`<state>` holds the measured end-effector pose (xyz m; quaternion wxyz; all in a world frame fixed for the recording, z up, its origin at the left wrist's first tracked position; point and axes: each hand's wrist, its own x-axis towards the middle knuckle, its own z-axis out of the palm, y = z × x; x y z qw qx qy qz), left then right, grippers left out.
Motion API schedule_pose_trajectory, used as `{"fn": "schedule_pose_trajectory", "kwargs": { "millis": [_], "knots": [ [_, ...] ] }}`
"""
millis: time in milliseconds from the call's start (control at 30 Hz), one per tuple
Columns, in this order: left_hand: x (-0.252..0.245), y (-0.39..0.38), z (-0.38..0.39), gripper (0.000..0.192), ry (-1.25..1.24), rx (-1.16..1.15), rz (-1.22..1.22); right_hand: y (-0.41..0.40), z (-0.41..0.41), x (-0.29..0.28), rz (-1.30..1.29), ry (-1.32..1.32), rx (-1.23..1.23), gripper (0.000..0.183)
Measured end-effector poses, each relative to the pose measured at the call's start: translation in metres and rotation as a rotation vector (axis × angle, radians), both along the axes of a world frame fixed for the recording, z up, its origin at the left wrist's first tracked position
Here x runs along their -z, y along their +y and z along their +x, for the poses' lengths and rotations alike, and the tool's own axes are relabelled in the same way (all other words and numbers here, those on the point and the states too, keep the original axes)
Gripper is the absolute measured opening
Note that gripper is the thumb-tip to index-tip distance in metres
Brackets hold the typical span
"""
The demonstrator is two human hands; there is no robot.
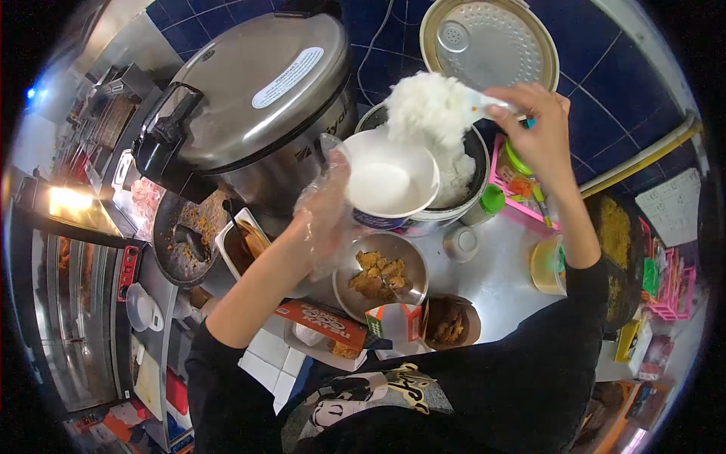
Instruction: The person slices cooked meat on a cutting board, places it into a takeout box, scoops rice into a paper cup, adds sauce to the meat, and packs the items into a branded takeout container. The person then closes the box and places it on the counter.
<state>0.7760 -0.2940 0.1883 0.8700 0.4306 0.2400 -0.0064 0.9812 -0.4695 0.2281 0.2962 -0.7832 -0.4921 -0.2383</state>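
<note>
My left hand (326,213), in a clear plastic glove, grips a white paper bowl (385,176) by its left side. The bowl is tilted, and its visible inside holds no food. Bare, my right hand (530,122) pinches the handle of a white rice paddle (482,106). A large clump of white rice (428,108) sits on the paddle, just above the bowl's far rim. Behind the bowl stands an open rice cooker (482,164) with more rice inside. Its raised lid (490,42) leans back against the blue tiles. Below the bowl, a metal bowl (417,258) contains fried chicken pieces (380,275).
A big steel rice cooker (266,96) with its lid down stands left. Nearby are a stone mortar (187,238) and a metal sauce tray (241,241). Food boxes (329,326) line the near edge. A green-capped shaker (489,201) and a pink basket (510,198) stand right.
</note>
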Motion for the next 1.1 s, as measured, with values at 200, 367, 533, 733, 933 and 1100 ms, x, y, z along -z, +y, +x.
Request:
{"fn": "schedule_pose_trajectory", "kwargs": {
  "millis": [200,367,533,733,933,1100],
  "knots": [
    [0.022,-0.010,0.000,0.072,0.067,-0.129,0.081,-0.003,-0.066,0.009,0.011,-0.656,0.011,0.024],
    [0.071,0.003,-0.023,0.079,0.145,-0.200,0.321,-0.007,-0.084,-0.003,-0.015,-0.518,-0.168,0.030],
    [0.066,-0.002,-0.041,0.075,0.126,-0.097,0.699,-0.001,-0.092,0.003,-0.134,-0.516,-0.185,0.022],
    [0.095,0.005,-0.062,0.053,0.137,0.141,1.272,0.003,-0.104,0.012,-0.221,-0.480,-0.299,0.023],
    [0.100,0.007,-0.067,0.045,0.287,0.277,1.399,0.001,-0.119,0.010,-0.176,-0.393,-0.323,0.023],
    [0.094,-0.006,-0.067,0.058,0.285,-0.089,0.882,-0.008,-0.124,-0.008,-0.204,-0.406,-0.267,0.023]
  ]
}}
